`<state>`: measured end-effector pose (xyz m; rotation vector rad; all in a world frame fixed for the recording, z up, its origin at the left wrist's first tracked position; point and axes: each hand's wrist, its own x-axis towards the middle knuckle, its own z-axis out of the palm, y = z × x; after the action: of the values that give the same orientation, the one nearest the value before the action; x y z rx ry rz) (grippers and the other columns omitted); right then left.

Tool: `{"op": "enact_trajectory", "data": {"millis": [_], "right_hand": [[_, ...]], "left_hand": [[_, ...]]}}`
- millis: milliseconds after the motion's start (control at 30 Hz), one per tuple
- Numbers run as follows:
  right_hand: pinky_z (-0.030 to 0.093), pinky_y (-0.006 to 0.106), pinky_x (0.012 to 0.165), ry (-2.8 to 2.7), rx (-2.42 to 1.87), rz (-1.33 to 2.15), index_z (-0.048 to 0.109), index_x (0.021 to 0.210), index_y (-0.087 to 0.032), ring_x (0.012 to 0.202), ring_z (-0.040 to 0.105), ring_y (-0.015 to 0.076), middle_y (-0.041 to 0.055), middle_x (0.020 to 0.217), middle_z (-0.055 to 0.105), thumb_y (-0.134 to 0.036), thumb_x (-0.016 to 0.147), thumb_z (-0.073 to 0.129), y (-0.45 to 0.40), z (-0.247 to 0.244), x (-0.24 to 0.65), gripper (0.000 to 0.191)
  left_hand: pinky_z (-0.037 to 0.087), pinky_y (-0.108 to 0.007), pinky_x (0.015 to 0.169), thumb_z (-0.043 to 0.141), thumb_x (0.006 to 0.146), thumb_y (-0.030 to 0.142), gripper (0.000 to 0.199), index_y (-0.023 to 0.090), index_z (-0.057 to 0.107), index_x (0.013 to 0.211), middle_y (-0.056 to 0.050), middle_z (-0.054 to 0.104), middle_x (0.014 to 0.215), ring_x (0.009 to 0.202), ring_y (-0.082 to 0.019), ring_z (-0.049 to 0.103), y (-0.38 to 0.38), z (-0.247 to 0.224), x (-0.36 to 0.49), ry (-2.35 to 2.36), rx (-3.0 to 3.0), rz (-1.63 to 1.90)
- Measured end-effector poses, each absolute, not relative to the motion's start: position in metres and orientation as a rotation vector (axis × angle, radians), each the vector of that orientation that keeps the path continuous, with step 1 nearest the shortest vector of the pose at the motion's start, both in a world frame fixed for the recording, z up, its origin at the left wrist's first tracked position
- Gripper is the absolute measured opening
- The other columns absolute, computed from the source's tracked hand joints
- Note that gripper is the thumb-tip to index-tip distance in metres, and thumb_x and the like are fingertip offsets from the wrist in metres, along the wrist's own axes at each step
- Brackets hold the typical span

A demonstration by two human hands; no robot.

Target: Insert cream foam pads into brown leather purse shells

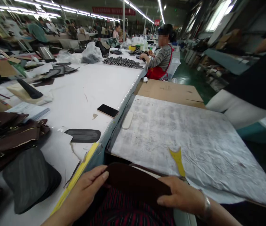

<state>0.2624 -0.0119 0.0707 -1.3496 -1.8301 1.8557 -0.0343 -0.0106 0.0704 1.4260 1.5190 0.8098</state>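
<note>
Low in the head view, a dark brown curved leather piece [135, 182] spans between my two hands, above a striped red and dark garment. My left hand [89, 188] pinches its left end, thumb on top. The right end is held by my right hand [179, 193], with a silvery bracelet on the wrist. A pale edge shows behind the brown piece. Nearby on the white table lie a grey oblong piece [83, 135] and a phone [108, 110]. A yellow piece [178, 160] rests on the grey-white covered board [151, 125].
Brown bags [13, 135] and stacked dark grey pieces [29, 179] lie at the left. A yellow-taped edge [76, 179] borders the white table [95, 81]. Cardboard [168, 91] lies behind the board. A person in red and grey [162, 59] sits further back; another stands at right.
</note>
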Motion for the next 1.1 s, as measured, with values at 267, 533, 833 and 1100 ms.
{"op": "enact_trajectory", "data": {"millis": [267, 533, 833, 1100], "right_hand": [[0.049, 0.024, 0.047, -1.055, -1.900, 1.584, 0.061, 0.098, -0.018, 0.073, 0.061, 0.0226, 0.0065, 0.085, 0.064, -0.056, 0.070, 0.049, -0.073, 0.001, 0.302, 0.049], [0.050, 0.025, 0.059, -1.066, -1.939, 1.451, 0.061, 0.092, -0.018, 0.075, 0.062, 0.0228, 0.0056, 0.081, 0.066, -0.053, 0.072, 0.050, -0.069, -0.013, 0.298, 0.042], [0.048, 0.024, 0.051, -1.019, -1.977, 1.340, 0.062, 0.079, -0.018, 0.066, 0.060, 0.0215, 0.0041, 0.069, 0.064, -0.056, 0.070, 0.051, -0.069, -0.014, 0.288, 0.041], [0.046, 0.023, 0.048, -0.974, -1.974, 1.352, 0.062, 0.075, -0.019, 0.063, 0.059, 0.0195, 0.0014, 0.062, 0.061, -0.055, 0.069, 0.052, -0.066, -0.007, 0.283, 0.038]], "left_hand": [[0.036, -0.020, 0.044, 0.047, 0.077, 0.044, 0.033, 0.017, 0.051, 0.059, 0.004, 0.048, 0.049, 0.043, -0.011, 0.049, -0.005, 0.000, 0.009, 1.424, 1.387, 0.308], [0.032, -0.018, 0.035, 0.053, 0.071, 0.045, 0.032, 0.017, 0.047, 0.057, 0.007, 0.043, 0.042, 0.035, -0.008, 0.042, 0.007, -0.018, 0.015, 1.513, 1.240, 0.336], [0.031, -0.018, 0.034, 0.050, 0.073, 0.046, 0.033, 0.017, 0.047, 0.057, 0.007, 0.043, 0.041, 0.034, -0.008, 0.041, 0.009, -0.018, 0.014, 1.503, 1.213, 0.350], [0.031, -0.018, 0.035, 0.051, 0.072, 0.043, 0.030, 0.017, 0.048, 0.057, 0.006, 0.045, 0.042, 0.034, -0.008, 0.043, 0.008, -0.021, 0.015, 1.518, 1.232, 0.358]]}}
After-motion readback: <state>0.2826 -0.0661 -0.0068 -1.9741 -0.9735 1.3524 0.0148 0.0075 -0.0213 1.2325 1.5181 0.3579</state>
